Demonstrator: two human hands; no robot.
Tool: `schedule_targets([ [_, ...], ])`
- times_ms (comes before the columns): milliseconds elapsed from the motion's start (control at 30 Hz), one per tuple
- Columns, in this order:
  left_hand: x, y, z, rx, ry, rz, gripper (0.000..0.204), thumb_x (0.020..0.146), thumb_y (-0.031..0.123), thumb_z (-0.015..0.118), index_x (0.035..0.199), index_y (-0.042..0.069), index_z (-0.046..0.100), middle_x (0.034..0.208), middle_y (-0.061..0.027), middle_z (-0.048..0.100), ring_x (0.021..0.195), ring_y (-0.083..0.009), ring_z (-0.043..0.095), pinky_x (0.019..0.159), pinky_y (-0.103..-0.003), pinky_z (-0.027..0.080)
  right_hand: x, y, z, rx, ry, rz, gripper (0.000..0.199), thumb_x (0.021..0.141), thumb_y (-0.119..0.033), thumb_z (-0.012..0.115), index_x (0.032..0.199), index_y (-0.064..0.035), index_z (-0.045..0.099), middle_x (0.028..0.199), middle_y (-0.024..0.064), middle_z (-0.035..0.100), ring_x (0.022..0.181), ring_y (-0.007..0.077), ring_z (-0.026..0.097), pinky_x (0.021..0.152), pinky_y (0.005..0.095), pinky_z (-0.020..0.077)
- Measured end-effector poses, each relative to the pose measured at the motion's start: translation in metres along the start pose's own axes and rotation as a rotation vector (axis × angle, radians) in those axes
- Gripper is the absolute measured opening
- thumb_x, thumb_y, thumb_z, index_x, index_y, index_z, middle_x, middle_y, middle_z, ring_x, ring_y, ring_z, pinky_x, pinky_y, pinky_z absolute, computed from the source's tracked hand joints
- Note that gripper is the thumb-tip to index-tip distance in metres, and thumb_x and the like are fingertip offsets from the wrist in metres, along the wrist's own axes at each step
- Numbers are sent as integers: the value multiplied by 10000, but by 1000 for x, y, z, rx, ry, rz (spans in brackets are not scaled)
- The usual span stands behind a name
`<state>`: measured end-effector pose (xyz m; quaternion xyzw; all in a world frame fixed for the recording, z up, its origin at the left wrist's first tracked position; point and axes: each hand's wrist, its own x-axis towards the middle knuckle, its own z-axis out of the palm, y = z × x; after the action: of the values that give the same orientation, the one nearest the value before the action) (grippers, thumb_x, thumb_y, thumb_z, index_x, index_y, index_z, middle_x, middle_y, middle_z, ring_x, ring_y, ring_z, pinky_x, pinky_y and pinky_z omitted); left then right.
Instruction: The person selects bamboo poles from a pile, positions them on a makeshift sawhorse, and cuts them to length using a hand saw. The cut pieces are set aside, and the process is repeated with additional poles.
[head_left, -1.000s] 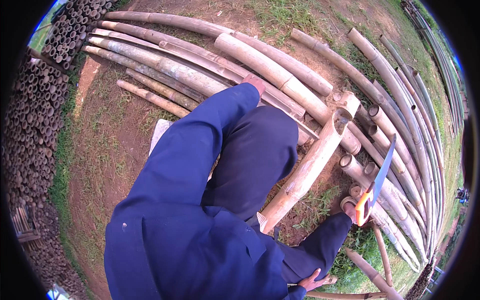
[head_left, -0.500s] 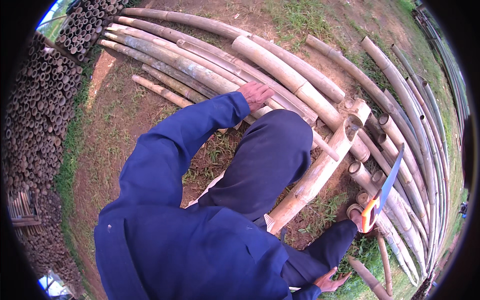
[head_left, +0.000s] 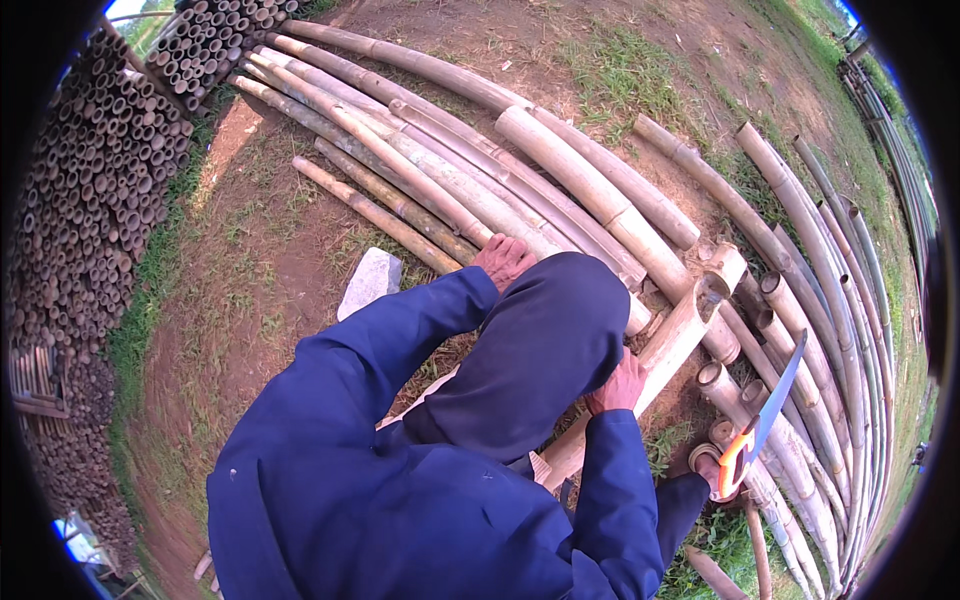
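Observation:
My left hand point(head_left: 505, 262) is closed around a slim bamboo pole point(head_left: 400, 165), just left of my raised knee. The pole reaches toward the far left over other bamboo and passes out of sight behind the knee. On the knee's right side my right hand point(head_left: 618, 385) has curled fingers, close to a thick notched bamboo log point(head_left: 668, 355); what it holds is hidden. A handsaw point(head_left: 770, 412) with a blue blade and an orange-and-white handle rests beside my right foot.
Thick bamboo poles point(head_left: 580, 175) lie across the ground ahead, one split lengthwise. More long poles point(head_left: 800, 260) curve along the right. A grey stone block point(head_left: 370, 282) sits by my left sleeve. Stacked bamboo point(head_left: 90, 190) fills the far left.
My right hand has come up from the lower right to beside the knee. My left hand has shifted nearer me with the slim pole, whose near end is now hidden.

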<state>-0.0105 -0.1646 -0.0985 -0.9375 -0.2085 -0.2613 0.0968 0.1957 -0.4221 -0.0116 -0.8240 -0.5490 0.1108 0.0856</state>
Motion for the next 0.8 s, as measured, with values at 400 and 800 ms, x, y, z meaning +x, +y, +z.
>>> schedule_targets([
  [400, -43, -27, -14, -166, -446, -12, 177, 748, 267, 740, 857, 151, 661, 835, -50, 689, 889, -244, 689, 867, -386, 488, -28, 41, 56, 320, 52, 35, 272, 827, -262, 782, 966, -87, 626, 879, 148, 673, 845, 398, 681, 729, 502, 536],
  [800, 1, -42, -9, -427, -365, 81, 372, 806, 305, 696, 1132, 130, 660, 1049, -47, 631, 1034, -262, 608, 943, -381, 473, -41, 34, 67, 177, -48, 82, 376, 820, -378, 820, 1010, -111, 637, 925, 116, 693, 936, 346, 693, 845, 495, 495],
])
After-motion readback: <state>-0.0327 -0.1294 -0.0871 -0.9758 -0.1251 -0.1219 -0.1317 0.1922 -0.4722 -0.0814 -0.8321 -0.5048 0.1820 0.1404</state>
